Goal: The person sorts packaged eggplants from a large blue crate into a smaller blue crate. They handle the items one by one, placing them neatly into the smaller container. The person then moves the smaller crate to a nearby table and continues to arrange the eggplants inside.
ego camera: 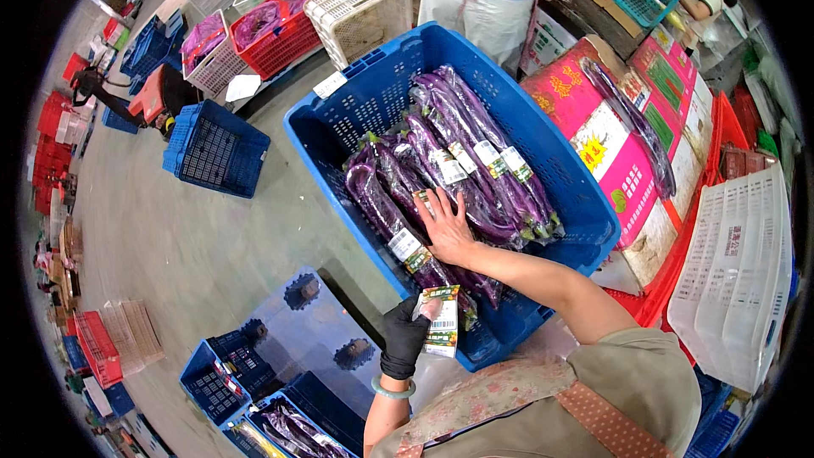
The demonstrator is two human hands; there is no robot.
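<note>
My left hand (402, 338), in a black glove with the thumb bare, grips a small stack of printed labels (443, 324) at the near edge of a large blue plastic crate (588, 213). Inside that crate lie several long purple eggplants (455, 133) in clear plastic wrap, most bearing white barcode labels. My bare right hand (447, 229) rests flat with spread fingers on the wrapped eggplants near the middle. Just left of it, one labelled eggplant pack (375, 194) lies along the crate's left side. The palm side of my right hand is hidden.
One wrapped eggplant (629, 124) lies on pink cartons (591, 95) at the right. Across the crate stands a person (480, 6) in a light blue top. A blue basket (219, 149) sits on the floor, and more crates (299, 423) with eggplants stand at lower left.
</note>
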